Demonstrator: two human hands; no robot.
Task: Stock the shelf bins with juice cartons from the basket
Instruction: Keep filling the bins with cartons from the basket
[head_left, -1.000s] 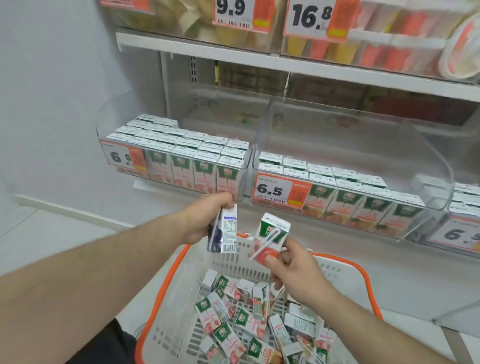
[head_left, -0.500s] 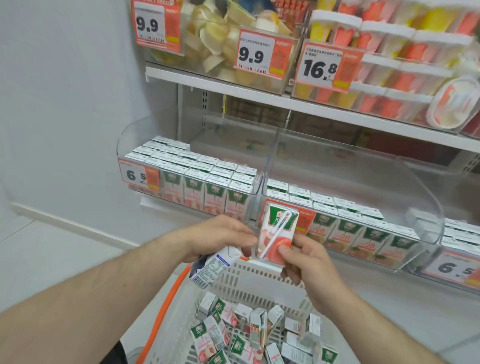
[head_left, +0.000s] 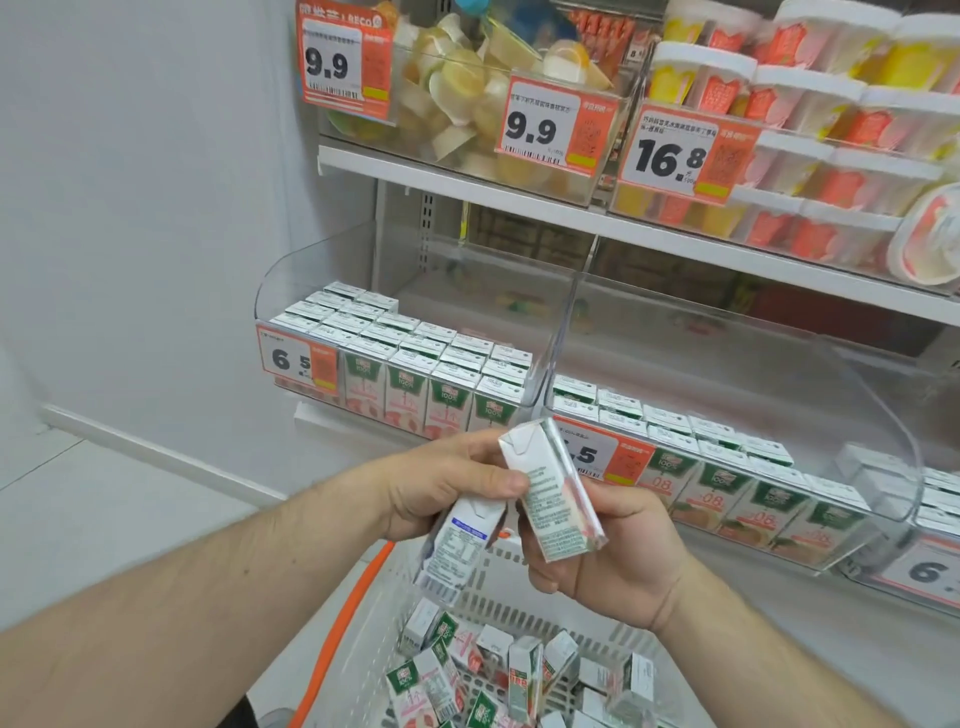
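Note:
My left hand (head_left: 447, 483) grips a small juice carton (head_left: 457, 545) that hangs tilted below its fingers, label side up. My right hand (head_left: 608, 556) holds a second juice carton (head_left: 550, 493) upright and turned side-on; the left thumb and fingers also touch its top. Both hands meet above the white basket (head_left: 498, 587) with an orange rim, which holds several loose cartons (head_left: 498, 675). Behind the hands stand two clear shelf bins: the left bin (head_left: 291, 291) is packed with rows of cartons, and the middle bin (head_left: 852, 415) has cartons along its front and free room behind.
A third bin (head_left: 935, 519) shows at the far right edge. Orange price tags marked 6.5 sit on the bin fronts. The upper shelf (head_left: 519, 197) carries jelly cups and dessert tubs. A white wall and pale floor lie to the left.
The right hand's carton has turned from straw side facing me to side-on, and the left hand's fingers have closed in on its top. The view has tilted up slightly.

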